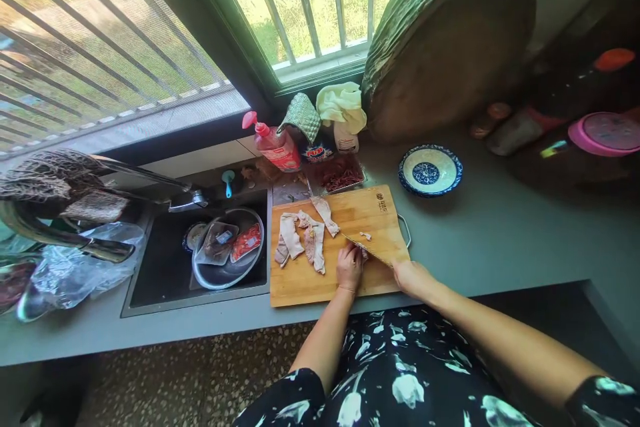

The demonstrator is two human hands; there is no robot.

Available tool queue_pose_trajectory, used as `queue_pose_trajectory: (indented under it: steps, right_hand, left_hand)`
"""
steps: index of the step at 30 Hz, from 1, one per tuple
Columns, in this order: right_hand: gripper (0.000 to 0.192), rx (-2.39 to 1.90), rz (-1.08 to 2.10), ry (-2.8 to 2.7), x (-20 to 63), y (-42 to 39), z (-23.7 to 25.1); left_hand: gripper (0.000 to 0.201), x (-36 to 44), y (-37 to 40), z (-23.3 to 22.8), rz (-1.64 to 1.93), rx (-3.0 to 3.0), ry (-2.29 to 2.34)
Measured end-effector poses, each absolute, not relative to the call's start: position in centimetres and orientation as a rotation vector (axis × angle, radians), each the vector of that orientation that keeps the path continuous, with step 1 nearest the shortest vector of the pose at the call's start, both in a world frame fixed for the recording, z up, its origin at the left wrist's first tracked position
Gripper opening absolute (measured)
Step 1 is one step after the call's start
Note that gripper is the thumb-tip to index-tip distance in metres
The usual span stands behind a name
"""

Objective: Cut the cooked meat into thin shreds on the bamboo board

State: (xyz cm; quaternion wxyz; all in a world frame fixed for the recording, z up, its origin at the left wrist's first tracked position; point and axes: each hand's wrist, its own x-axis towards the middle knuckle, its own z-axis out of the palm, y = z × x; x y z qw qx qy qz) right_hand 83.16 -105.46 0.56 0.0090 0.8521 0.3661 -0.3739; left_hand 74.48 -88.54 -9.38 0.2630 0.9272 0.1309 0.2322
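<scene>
A wooden cutting board lies on the counter in front of me. My right hand grips a knife, its blade slanting across the board toward the upper left. Close beside the blade, my left hand is closed, with its fingers curled down on a piece of meat that is mostly hidden. Several pale strips of meat rest on the board's left half, one reaching its far edge. Small cut bits lie just beyond the blade.
Left of the board, a sink holds a metal bowl with two packs of meat. A tray of dark red shreds sits behind the board, near a pink soap bottle. A blue-and-white plate stands to the right.
</scene>
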Motion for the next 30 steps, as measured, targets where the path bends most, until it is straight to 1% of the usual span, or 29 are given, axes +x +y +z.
queue_pose_trajectory:
  steps: [4,8,13,23,30]
  right_hand:
    - [0.022,2.660,-1.121,1.208,83.2,-104.5,0.6]
    - [0.020,2.670,-1.080,1.228,82.7,-104.5,0.4]
    - [0.020,2.688,-1.067,1.225,82.2,-105.0,0.2]
    - [0.021,2.661,-1.032,1.276,83.1,-102.6,1.8]
    - [0.024,2.652,-1.099,1.156,82.2,-105.1,1.6]
  left_hand:
    - [0.013,74.3,-88.4,-9.4,0.593,2.543,0.364]
    - [0.007,74.0,-88.3,-9.7,0.514,2.544,0.412]
    - [0.008,73.8,-88.3,-9.6,0.500,2.521,0.422]
    - [0.005,73.9,-88.4,-9.3,0.487,2.531,0.381]
    - [0.005,74.0,-88.4,-9.4,0.486,2.495,0.434]
